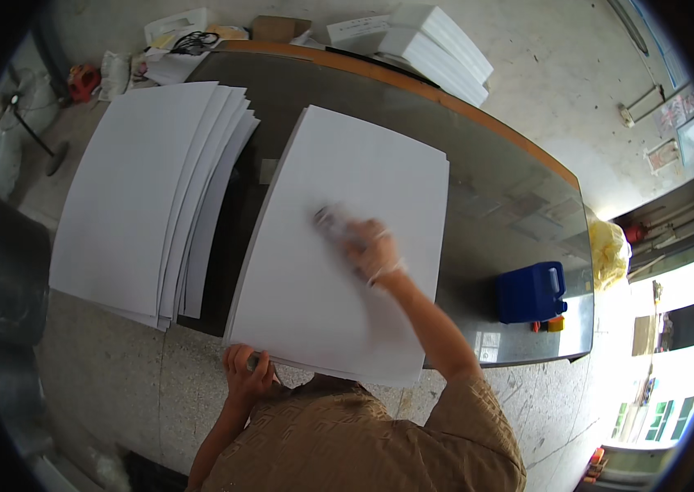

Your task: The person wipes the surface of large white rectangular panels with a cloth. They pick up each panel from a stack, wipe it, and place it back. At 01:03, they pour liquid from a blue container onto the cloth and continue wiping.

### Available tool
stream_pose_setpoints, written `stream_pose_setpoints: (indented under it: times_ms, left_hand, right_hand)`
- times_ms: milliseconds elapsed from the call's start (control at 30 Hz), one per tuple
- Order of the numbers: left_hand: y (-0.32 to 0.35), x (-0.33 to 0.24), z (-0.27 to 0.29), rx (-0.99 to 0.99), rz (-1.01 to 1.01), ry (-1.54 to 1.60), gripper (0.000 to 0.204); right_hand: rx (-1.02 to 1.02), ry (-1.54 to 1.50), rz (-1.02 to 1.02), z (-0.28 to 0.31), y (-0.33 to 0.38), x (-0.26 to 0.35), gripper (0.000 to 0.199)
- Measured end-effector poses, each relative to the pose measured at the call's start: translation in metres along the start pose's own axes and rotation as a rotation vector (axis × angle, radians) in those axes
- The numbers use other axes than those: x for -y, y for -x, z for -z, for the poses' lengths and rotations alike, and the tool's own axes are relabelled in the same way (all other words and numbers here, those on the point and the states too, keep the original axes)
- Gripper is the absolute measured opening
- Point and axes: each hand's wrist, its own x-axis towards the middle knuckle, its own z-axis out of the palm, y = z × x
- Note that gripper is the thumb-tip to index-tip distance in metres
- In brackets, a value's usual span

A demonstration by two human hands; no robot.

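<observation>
A stack of large white sheets (347,180) lies on the dark, glossy table in front of me. Over the middle of its top sheet is my right hand (373,248), smeared by motion, with a pale band at the wrist. It is closed around a small greyish, crumpled-looking thing (332,221), too blurred to name. At the stack's near left corner, my left hand (250,375) has its fingers curled by the edge. A small dark grey object (254,361) shows between its thumb and fingers; its kind cannot be made out.
Left of the stack, more white sheets (125,197) lie fanned and overhang the table's near edge. A blue jerrycan (531,293) lies at the table's right end beside small red and yellow items. White foam blocks (437,53) stand beyond the wooden far edge (519,139). A fan (31,123) is at left.
</observation>
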Motion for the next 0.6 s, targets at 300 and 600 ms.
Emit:
stream_pose_setpoints:
  times_ms: [300,600]
  left_hand:
    - [-0.001,0.000,-0.003,-0.006,-0.014,-0.017,0.036]
    - [0.004,-0.007,0.004,0.064,0.095,0.017,0.048]
  right_hand:
    - [-0.291,0.445,-0.361,0.035,-0.047,-0.132,0.038]
    - [0.249,-0.025,-0.026,-0.046,-0.201,-0.018,0.044]
